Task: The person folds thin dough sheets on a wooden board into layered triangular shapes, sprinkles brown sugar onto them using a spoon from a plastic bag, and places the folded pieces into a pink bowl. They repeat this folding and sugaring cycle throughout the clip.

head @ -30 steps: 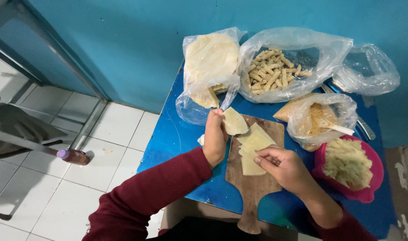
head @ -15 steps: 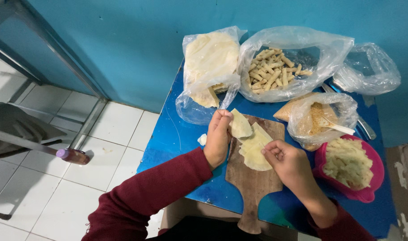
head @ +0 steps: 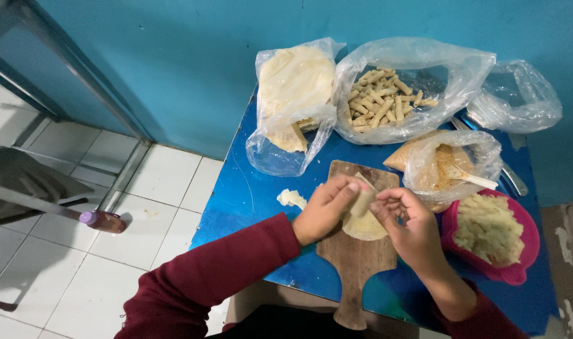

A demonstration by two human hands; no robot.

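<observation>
Head view looks down on a small blue table [head: 249, 194] set against a blue wall, with a wooden cutting board [head: 355, 263] lying on it, handle toward the person. Both hands meet over the upper end of the board. The left hand [head: 327, 210] has its fingers [head: 349, 186] curled down on a pale, thin dough wrapper [head: 365, 223], pinching the rolled or folded part of it (the exact fold is hard to make out). The right hand [head: 408, 229] has its fingers closed on the same wrapper from the other side, thumb and fingertips touching the roll. The lower, rounded edge of the wrapper lies flat on the board between the two hands.

Just left of the board, a small scrap of pale dough [head: 291, 198] sits on the table. Behind the board, a clear plastic bag [head: 292, 100] holds a stack of flat pale wrappers, and beside it an open plastic bag [head: 393, 94] holds many short, finished rolls. Farther right is a crumpled, near-empty plastic bag [head: 518, 97]. Close to the right hand, another bag [head: 446, 163] holds brownish crumbs with a spoon handle sticking out. A pink bowl [head: 515, 273] with pale, mashed filling stands at the right edge of the table, near the right wrist. Both arms wear dark red sleeves [head: 223, 276]. On the white tiled floor [head: 173, 182] at left lies a small bottle [head: 103, 221] with a purple cap.
</observation>
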